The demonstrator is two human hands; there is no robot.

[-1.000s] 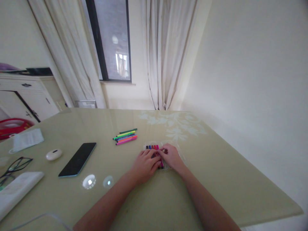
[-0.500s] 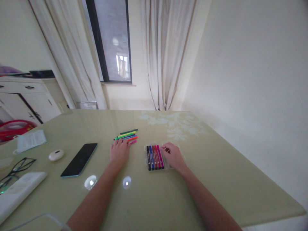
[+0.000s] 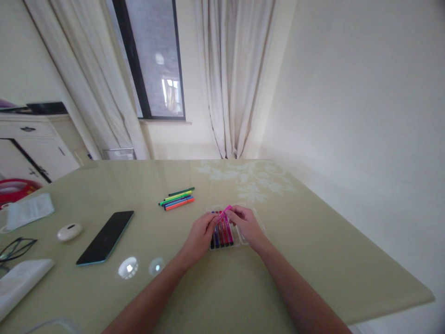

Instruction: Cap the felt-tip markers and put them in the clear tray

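Observation:
A pink marker [image 3: 224, 212] is held slantwise between my two hands, above a clear plastic case [image 3: 237, 237]. My left hand [image 3: 198, 235] is closed on its lower left end. The fingertips of my right hand [image 3: 249, 226] pinch it near the upper right end. Under the hands, a row of several markers [image 3: 222, 235] in black, blue, red and pink lies in the case; my left hand covers part of the row. Farther left, a loose bunch of felt-tip pens [image 3: 177, 199] in green, yellow, blue and orange rests on the table.
To the left on the table [image 3: 215, 292] lie a black phone [image 3: 106, 237], a white earbud case [image 3: 69, 232], glasses [image 3: 15, 250], a face mask [image 3: 30, 211] and a long white device [image 3: 24, 283]. A wall [image 3: 365, 139] borders the right side.
My left hand has moved right from the loose pens to the case, bringing the pink marker. My right hand now meets it over the case. The view has shifted slightly right.

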